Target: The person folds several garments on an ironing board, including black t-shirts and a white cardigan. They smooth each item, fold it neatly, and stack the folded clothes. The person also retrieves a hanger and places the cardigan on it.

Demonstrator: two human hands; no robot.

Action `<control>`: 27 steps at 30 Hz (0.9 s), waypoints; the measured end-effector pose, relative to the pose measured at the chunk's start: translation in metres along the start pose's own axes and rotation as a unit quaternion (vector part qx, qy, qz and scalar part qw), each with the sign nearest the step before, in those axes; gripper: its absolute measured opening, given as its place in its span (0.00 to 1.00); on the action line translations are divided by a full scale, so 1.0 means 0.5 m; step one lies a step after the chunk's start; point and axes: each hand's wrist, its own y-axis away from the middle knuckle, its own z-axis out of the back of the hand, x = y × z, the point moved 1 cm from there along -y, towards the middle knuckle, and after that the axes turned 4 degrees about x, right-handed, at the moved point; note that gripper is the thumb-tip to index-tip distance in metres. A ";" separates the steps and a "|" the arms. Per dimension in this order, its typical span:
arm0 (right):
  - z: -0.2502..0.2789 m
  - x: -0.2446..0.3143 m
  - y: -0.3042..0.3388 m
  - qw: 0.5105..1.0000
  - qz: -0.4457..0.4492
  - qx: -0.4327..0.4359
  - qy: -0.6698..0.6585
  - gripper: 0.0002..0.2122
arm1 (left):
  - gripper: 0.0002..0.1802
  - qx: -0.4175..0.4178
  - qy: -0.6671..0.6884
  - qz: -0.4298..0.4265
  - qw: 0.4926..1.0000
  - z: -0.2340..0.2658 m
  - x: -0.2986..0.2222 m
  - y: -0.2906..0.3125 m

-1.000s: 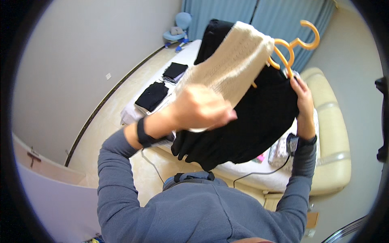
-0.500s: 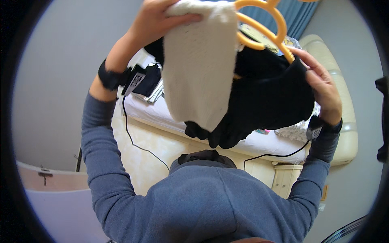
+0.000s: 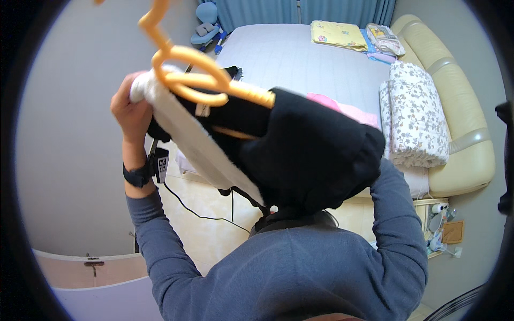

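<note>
A yellow-orange hanger (image 3: pixel 249 92) is tilted in front of me, its hook end toward the upper left. On it hangs a black garment (image 3: pixel 321 150), its collar opening and a small label showing. A long white knit piece (image 3: pixel 201 142) lies folded over the hanger's left side and slants down across the black cloth. My left hand (image 3: pixel 133 107) is closed round the top of the white knit piece at the hanger's left shoulder. Behind the garment's right side my right hand is hidden; only the sleeve up to it shows.
Beyond stands a bed (image 3: pixel 273 48) with a yellow folded cloth (image 3: pixel 337 35), a flowered folded quilt (image 3: pixel 417 115), a pink cloth (image 3: pixel 348 109) and a cream headboard (image 3: pixel 471 117). At right is a nightstand (image 3: pixel 423 214) with small items. A blue chair (image 3: pixel 206 24) stands far left. Cables run from my wrists.
The hanger and clothes have swung left and lower, tilting. My right hand has passed from the hanger's right shoulder to behind the black garment. My view has shifted, showing more of the bed.
</note>
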 end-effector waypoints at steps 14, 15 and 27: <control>0.340 0.050 0.049 0.958 0.064 -0.265 -0.085 0.20 | 0.11 -0.137 0.003 0.068 0.988 0.267 0.058 0.196; 0.363 0.067 0.060 0.972 0.073 -0.201 -0.095 0.22 | 0.11 -0.151 0.005 0.093 0.984 0.274 0.057 0.195; 0.522 0.292 -0.018 0.934 -0.051 -0.237 0.262 0.18 | 0.09 -0.008 -0.194 0.088 0.977 0.268 0.029 0.018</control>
